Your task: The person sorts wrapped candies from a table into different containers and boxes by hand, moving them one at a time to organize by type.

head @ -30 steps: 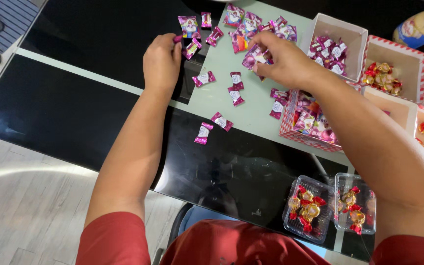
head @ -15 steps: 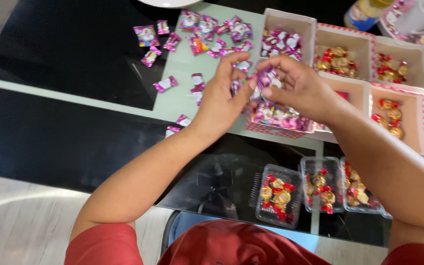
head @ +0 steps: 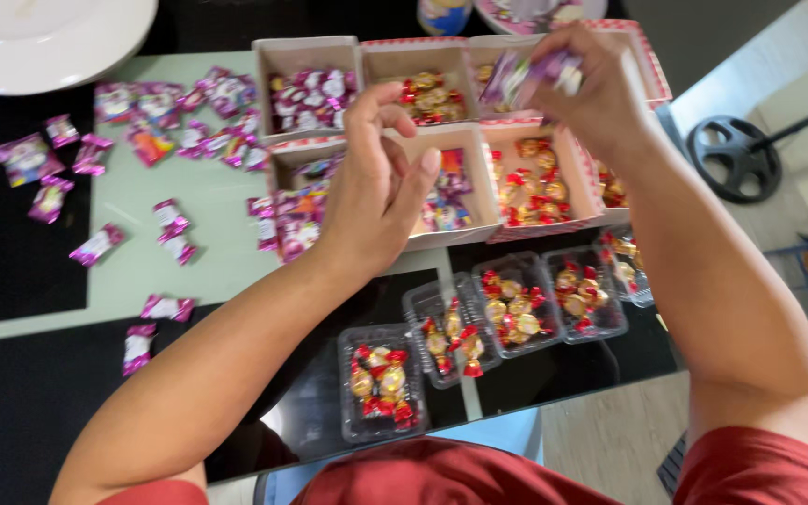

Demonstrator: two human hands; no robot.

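— Fingers (head: 600, 70) of the right hand (head: 591, 89) are pinched together on a small bunch of pink-wrapped sweets (head: 526, 75), held up over the far cardboard boxes (head: 423, 89). How does the left hand (head: 376, 187) stand?

— Loosely spread and holding nothing that I can see. It hovers over the near box of pink sweets (head: 301, 210), palm turned to the right.

— What could go wrong from here?

— My guess is that the bunch is too many for one pinch. A wrapper on the outside could slide free and drop into the box of gold and red sweets (head: 535, 182) below, mixing the kinds. The picture is blurred there, so I cannot tell how many are held.

— And round about?

— More pink-wrapped sweets lie loose (head: 170, 234) on the pale green worktop (head: 217, 271), well to the left. Clear plastic tubs (head: 381, 379) of gold and red sweets stand in a row close to the person, on the dark glass. A white plate (head: 39, 37) sits at the far left corner.

— Anything in the way?

— The left forearm crosses in front of the tubs; a careless sweep back could knock one off the edge.
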